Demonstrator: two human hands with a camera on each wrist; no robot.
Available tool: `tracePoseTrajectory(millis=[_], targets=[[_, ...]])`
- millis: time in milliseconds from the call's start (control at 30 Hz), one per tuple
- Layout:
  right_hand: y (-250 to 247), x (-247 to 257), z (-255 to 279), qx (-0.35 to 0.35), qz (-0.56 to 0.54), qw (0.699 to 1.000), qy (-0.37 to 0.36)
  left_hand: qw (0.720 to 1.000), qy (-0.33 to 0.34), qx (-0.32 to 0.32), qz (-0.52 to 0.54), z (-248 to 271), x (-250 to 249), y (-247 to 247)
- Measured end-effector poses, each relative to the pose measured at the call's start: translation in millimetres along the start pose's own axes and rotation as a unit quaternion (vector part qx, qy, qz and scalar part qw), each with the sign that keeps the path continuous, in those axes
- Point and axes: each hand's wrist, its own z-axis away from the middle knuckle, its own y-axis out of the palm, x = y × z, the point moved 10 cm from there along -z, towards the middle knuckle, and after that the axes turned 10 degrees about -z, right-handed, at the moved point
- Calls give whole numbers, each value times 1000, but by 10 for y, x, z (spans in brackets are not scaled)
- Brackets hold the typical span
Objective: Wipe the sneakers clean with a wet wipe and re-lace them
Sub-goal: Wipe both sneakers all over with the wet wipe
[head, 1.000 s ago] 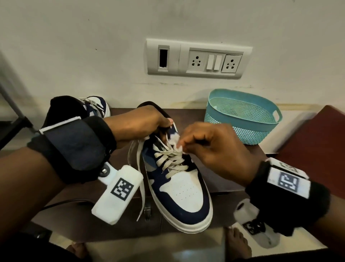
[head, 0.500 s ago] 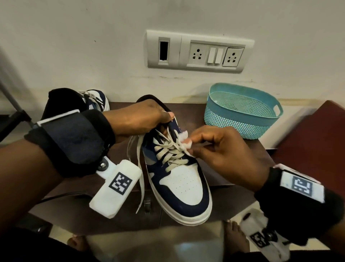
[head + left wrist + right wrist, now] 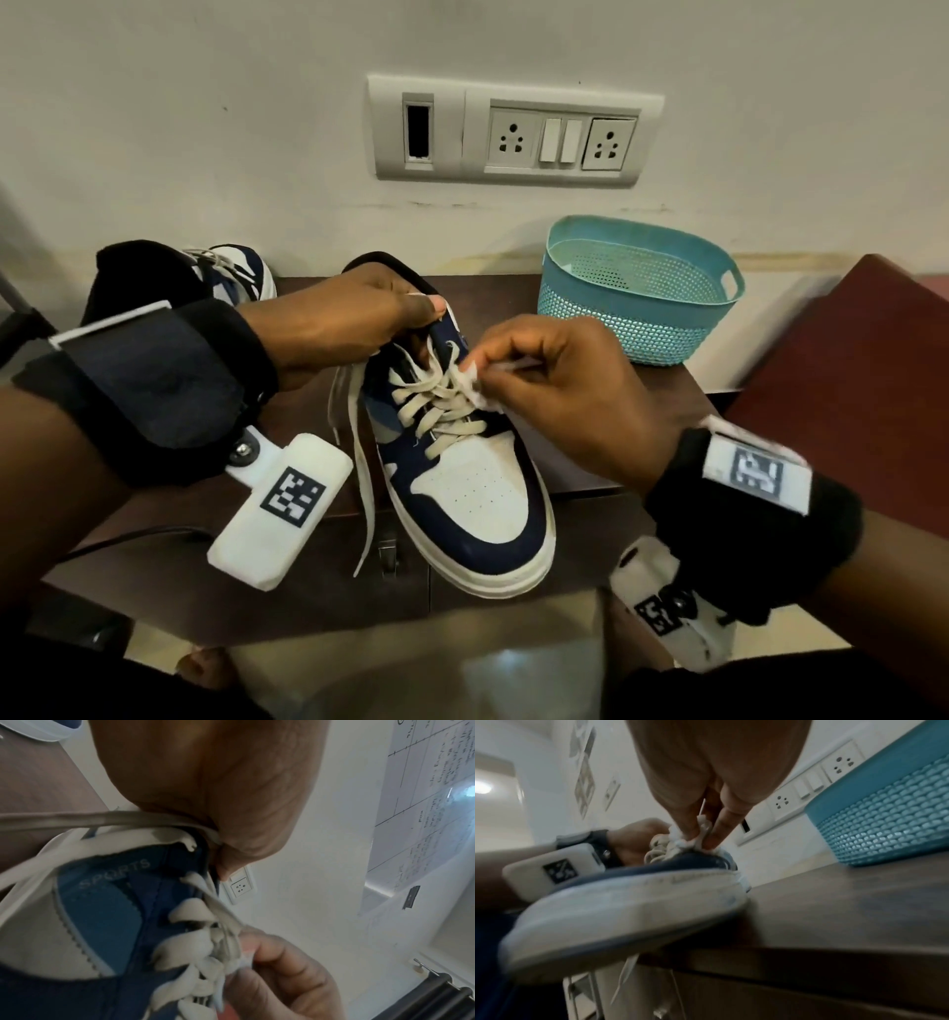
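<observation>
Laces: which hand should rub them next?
Probably the right hand: it already pinches the wipe against the laces. The left hand is busy gripping the sneaker at its collar, steadying it.

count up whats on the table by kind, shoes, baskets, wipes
sneakers: 2, one held, one at back left
teal basket: 1
wet wipe: 1, pinched in the right hand
total: 4

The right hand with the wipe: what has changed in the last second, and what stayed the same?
The right hand, pinching the wet wipe, shifted slightly along the laces, mostly toward the right side. The left hand keeps holding the sneaker at its collar; the sneaker stays on the table.
</observation>
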Motion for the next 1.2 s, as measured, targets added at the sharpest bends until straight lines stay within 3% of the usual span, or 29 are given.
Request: tracePoseTrajectory(millis=[100, 233, 300, 433, 467, 567, 667, 733, 800, 933, 1000, 1133, 1200], targets=[[124, 99, 151, 105, 51, 993, -24, 1000, 7, 2, 1, 6, 11, -9], [52, 1, 107, 206, 91, 974, 38, 1000, 8, -3, -13, -22, 9, -4], [57, 12, 19, 174, 102, 979, 28, 1000, 11, -6, -19, -25, -19, 2], [50, 116, -49, 27, 72, 997, -30, 1000, 10, 3, -15, 1, -55, 25], [54, 131, -28, 22, 62, 997, -43, 1000, 13, 4, -14, 13, -54, 21], [150, 174, 90, 132, 92, 983, -88, 999, 29, 9, -13, 38, -38, 11], [84, 68, 142, 240, 156, 957, -56, 999, 30, -2, -18, 22, -13, -14], [-104, -1, 55, 203, 141, 969, -9, 1000, 25, 3, -11, 18, -16, -9], [-235, 3, -43, 110, 95, 989, 11, 1000, 20, 10, -2, 24, -20, -4], [-10, 97, -96, 5, 58, 998, -21, 1000, 17, 7, 1, 34, -19, 3], [92, 128, -53, 14, 75, 996, -36, 1000, 16, 2, -4, 37, -8, -4], [160, 182, -23, 160, 117, 980, -23, 1000, 27, -1, 5, 53, -16, -20], [99, 161, -75, 149, 107, 983, -2, 1000, 30, 1, -2, 46, -44, -7]])
